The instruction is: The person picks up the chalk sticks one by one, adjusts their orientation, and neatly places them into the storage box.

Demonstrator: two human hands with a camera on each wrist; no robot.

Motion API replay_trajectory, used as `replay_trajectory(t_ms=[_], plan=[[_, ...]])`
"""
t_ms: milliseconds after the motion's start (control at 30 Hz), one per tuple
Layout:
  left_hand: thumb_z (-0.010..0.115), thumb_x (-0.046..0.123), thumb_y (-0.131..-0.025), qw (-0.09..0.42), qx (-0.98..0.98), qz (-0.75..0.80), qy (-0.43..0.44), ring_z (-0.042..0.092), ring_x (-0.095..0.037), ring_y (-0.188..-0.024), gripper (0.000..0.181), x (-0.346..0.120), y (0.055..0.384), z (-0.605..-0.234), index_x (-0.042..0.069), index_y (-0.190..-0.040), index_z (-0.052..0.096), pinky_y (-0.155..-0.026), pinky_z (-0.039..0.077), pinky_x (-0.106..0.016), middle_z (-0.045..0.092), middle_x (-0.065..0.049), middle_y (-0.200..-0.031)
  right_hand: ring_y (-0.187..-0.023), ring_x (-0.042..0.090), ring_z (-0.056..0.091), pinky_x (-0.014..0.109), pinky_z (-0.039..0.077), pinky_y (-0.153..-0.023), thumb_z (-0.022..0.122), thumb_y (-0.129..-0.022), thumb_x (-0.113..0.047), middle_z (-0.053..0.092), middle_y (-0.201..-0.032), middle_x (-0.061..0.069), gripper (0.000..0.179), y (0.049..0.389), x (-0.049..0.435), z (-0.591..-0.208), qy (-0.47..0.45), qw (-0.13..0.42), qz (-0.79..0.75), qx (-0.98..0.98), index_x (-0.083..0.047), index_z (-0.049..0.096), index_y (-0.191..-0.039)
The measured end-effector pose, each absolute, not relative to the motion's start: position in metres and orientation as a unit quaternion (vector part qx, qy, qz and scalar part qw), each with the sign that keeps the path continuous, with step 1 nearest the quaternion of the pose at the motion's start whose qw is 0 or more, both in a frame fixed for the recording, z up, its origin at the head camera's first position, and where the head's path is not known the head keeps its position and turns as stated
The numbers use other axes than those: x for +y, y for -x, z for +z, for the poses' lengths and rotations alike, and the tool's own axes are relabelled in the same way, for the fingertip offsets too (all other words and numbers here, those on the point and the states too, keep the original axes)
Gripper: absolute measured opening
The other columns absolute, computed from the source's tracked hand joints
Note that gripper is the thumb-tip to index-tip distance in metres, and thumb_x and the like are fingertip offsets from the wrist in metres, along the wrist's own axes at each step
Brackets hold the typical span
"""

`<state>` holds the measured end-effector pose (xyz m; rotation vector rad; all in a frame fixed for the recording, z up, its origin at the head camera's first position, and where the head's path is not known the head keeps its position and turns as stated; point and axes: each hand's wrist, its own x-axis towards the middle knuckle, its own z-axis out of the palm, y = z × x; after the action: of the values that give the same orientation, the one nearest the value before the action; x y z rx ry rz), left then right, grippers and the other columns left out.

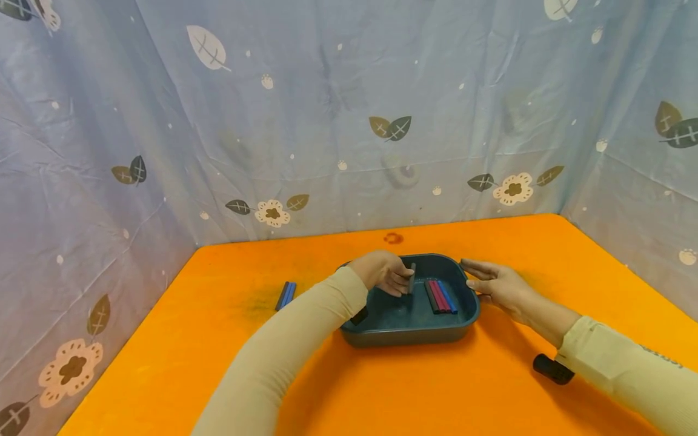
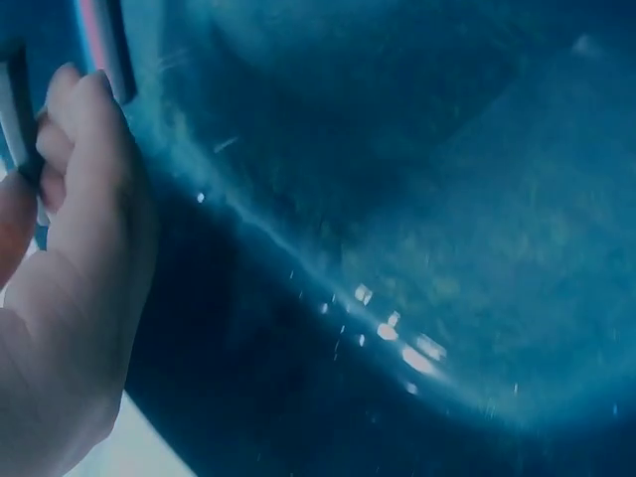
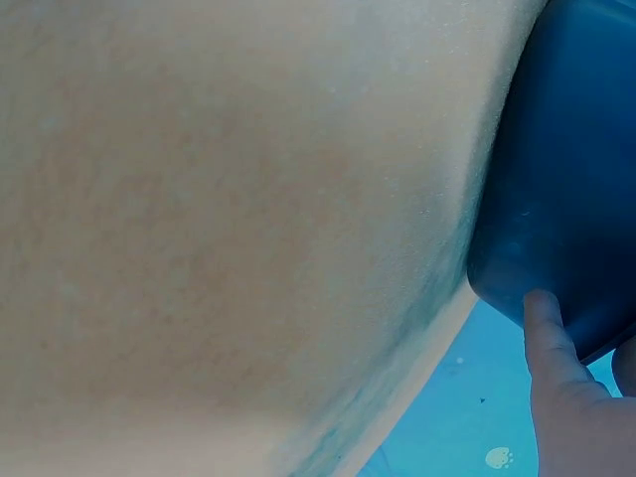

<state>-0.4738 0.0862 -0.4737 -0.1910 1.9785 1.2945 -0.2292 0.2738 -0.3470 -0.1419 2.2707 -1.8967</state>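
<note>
Presently, slim dark-grey stick (image 1: 412, 280) is pinched by left hand (image 1: 388, 275), left of near-to-far black, magenta, blue stick row (image 1: 440, 297); right hand (image 1: 506, 292) straight-fingered.

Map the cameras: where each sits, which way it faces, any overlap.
Head: worn on the head, facing forward and down at the tub on the orange table, curtain behind; left hand, right hand and both sleeves show.
Left wrist: on that wrist, facing past the left hand into the tub; the hand shows at left, pinching a dark stick.
Right wrist: on that wrist, facing table, tub corner and some curtain; part of the right hand shows lower right.
Shared: head and left wrist both show the pinched stick.
</note>
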Motion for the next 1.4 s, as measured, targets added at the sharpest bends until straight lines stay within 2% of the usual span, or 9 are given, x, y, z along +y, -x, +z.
replay_trajectory(t_ms=[100, 267, 433, 500, 600, 800, 1033, 1267, 1400], plan=[[0.065, 0.024, -0.094, 0.374, 0.773, 0.506, 0.084, 0.065, -0.032, -0.093, 0.024, 0.088, 0.453, -0.457, 0.003, -0.106, 0.069, -0.079, 0.057, -0.046, 0.067, -0.018, -0.104, -0.094, 0.000, 0.060, 0.026, 0.054, -0.079, 0.044, -0.102, 0.000, 0.014, -0.154, 0.029, 0.059, 0.229, 0.274, -0.347, 0.047, 0.088, -0.638, 0.764, 0.006, 0.013, -0.152], [0.071, 0.014, -0.089, 0.382, 0.758, 0.520, 0.097, 0.066, -0.033, -0.077, 0.014, 0.089, 0.443, -0.453, 0.000, -0.092, 0.070, -0.065, 0.058, -0.046, 0.066, -0.020, -0.089, -0.095, 0.000, 0.060, 0.026, 0.054, -0.080, 0.045, -0.102, 0.000, 0.013, -0.154, 0.029, 0.059, 0.228, 0.274, -0.348, 0.050, 0.089, -0.640, 0.761, 0.006, 0.013, -0.152], [0.061, 0.007, -0.096, 0.368, 0.770, 0.512, 0.097, 0.066, -0.036, -0.096, 0.016, 0.084, 0.377, -0.391, -0.005, -0.105, 0.066, -0.082, 0.057, -0.044, 0.065, -0.024, -0.104, -0.096, -0.001, 0.058, 0.026, 0.054, -0.079, 0.045, -0.102, 0.000, 0.013, -0.155, 0.029, 0.059, 0.227, 0.274, -0.348, 0.054, 0.086, -0.638, 0.763, 0.006, 0.013, -0.152], [0.056, 0.005, -0.098, 0.366, 0.773, 0.511, 0.090, 0.064, -0.035, -0.106, 0.017, 0.079, 0.343, -0.358, -0.007, -0.108, 0.063, -0.089, 0.054, -0.042, 0.065, -0.023, -0.101, -0.096, -0.002, 0.058, 0.026, 0.054, -0.079, 0.044, -0.102, 0.000, 0.013, -0.155, 0.028, 0.059, 0.227, 0.275, -0.348, 0.054, 0.085, -0.636, 0.765, 0.006, 0.013, -0.152], [0.053, 0.002, -0.099, 0.371, 0.763, 0.522, 0.087, 0.059, -0.035, -0.117, 0.016, 0.073, 0.322, -0.336, -0.009, -0.107, 0.062, -0.096, 0.050, -0.041, 0.064, -0.023, -0.095, -0.096, -0.002, 0.058, 0.026, 0.054, -0.079, 0.044, -0.103, -0.001, 0.013, -0.155, 0.028, 0.059, 0.227, 0.274, -0.347, 0.054, 0.086, -0.637, 0.764, 0.005, 0.013, -0.152], [0.052, -0.002, -0.098, 0.383, 0.738, 0.544, 0.112, 0.057, -0.038, -0.118, 0.010, 0.075, 0.322, -0.336, -0.010, -0.100, 0.059, -0.095, 0.050, -0.040, 0.060, -0.024, -0.088, -0.096, -0.002, 0.058, 0.026, 0.054, -0.078, 0.045, -0.103, -0.001, 0.013, -0.155, 0.028, 0.059, 0.227, 0.274, -0.348, 0.055, 0.083, -0.640, 0.762, 0.005, 0.013, -0.152], [0.049, -0.003, -0.099, 0.397, 0.738, 0.535, 0.106, 0.056, -0.037, -0.120, 0.016, 0.072, 0.319, -0.335, -0.013, -0.110, 0.056, -0.097, 0.048, -0.040, 0.059, -0.023, -0.087, -0.099, 0.001, 0.057, 0.027, 0.053, -0.080, 0.045, -0.103, -0.002, 0.015, -0.155, 0.027, 0.059, 0.227, 0.272, -0.351, 0.057, 0.085, -0.633, 0.768, 0.004, 0.014, -0.152], [0.050, -0.002, -0.100, 0.381, 0.749, 0.537, 0.078, 0.060, -0.038, -0.114, 0.027, 0.069, 0.325, -0.343, -0.013, -0.123, 0.055, -0.096, 0.050, -0.043, 0.061, -0.027, -0.117, -0.097, 0.001, 0.058, 0.027, 0.053, -0.078, 0.046, -0.102, -0.002, 0.015, -0.155, 0.028, 0.059, 0.227, 0.273, -0.355, 0.058, 0.084, -0.633, 0.767, 0.005, 0.014, -0.152], [0.059, 0.006, -0.097, 0.400, 0.720, 0.563, 0.067, 0.065, -0.040, -0.100, 0.027, 0.072, 0.359, -0.366, -0.012, -0.118, 0.059, -0.083, 0.057, -0.043, 0.062, -0.027, -0.112, -0.095, 0.000, 0.059, 0.027, 0.054, -0.079, 0.045, -0.102, 0.000, 0.014, -0.155, 0.028, 0.059, 0.227, 0.276, -0.357, 0.059, 0.083, -0.638, 0.763, 0.006, 0.013, -0.152]])
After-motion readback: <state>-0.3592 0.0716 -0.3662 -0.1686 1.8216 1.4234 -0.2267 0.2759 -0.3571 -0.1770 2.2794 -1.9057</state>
